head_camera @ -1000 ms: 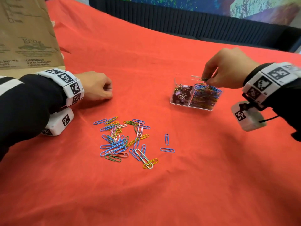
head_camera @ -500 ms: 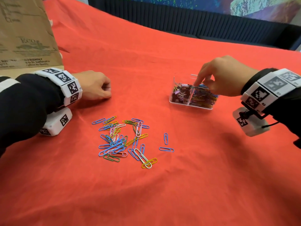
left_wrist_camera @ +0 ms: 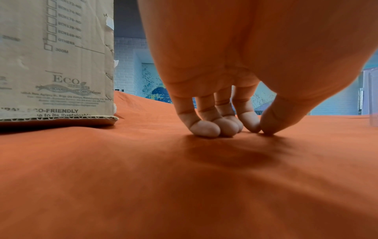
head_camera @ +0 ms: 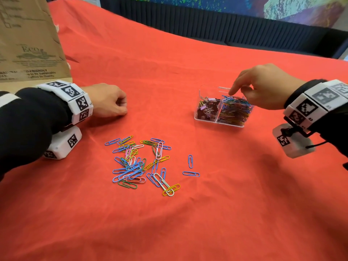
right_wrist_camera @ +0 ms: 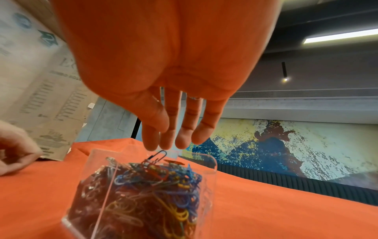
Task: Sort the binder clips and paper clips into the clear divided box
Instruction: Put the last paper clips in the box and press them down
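Note:
The clear divided box stands on the red cloth at centre right. Its left compartment holds binder clips; its right one is heaped with coloured paper clips. My right hand hovers just over the heaped side, fingers straight and pointing down, holding nothing. A loose pile of paper clips lies on the cloth nearer me, with two blue ones apart to its right. My left hand rests on the cloth at left, fingers curled under, empty.
A brown cardboard box stands at the back left, close behind my left hand. The red cloth covers the whole table; a dark ribbed edge runs along its far side.
My right hand let go of the paper clips it pinched over the box, its fingers straightened, and it dropped slightly toward the heaped compartment. The left hand has stayed put.

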Action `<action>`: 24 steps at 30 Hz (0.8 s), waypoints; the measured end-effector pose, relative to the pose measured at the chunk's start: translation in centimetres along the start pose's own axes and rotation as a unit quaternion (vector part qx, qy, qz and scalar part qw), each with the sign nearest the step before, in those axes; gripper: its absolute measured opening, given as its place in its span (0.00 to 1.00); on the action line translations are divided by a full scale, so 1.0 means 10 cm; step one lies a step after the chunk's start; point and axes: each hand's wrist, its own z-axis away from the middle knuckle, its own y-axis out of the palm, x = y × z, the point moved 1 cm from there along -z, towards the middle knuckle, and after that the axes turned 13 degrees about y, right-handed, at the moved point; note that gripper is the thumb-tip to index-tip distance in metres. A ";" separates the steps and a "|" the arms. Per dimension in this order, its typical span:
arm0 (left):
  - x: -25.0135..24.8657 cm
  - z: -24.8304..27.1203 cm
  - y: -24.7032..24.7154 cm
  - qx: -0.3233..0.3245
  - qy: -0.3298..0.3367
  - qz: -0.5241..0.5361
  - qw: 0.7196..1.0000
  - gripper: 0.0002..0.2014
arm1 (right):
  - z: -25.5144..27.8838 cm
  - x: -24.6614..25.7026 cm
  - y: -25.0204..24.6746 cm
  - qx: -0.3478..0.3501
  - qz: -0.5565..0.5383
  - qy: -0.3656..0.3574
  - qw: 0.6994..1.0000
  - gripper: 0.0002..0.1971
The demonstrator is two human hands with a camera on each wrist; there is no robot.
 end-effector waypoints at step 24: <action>0.01 0.01 0.01 -0.002 -0.002 0.005 1.000 0.07 | 0.46 0.70 -0.12 0.093 -0.081 -0.056 0.991 0.14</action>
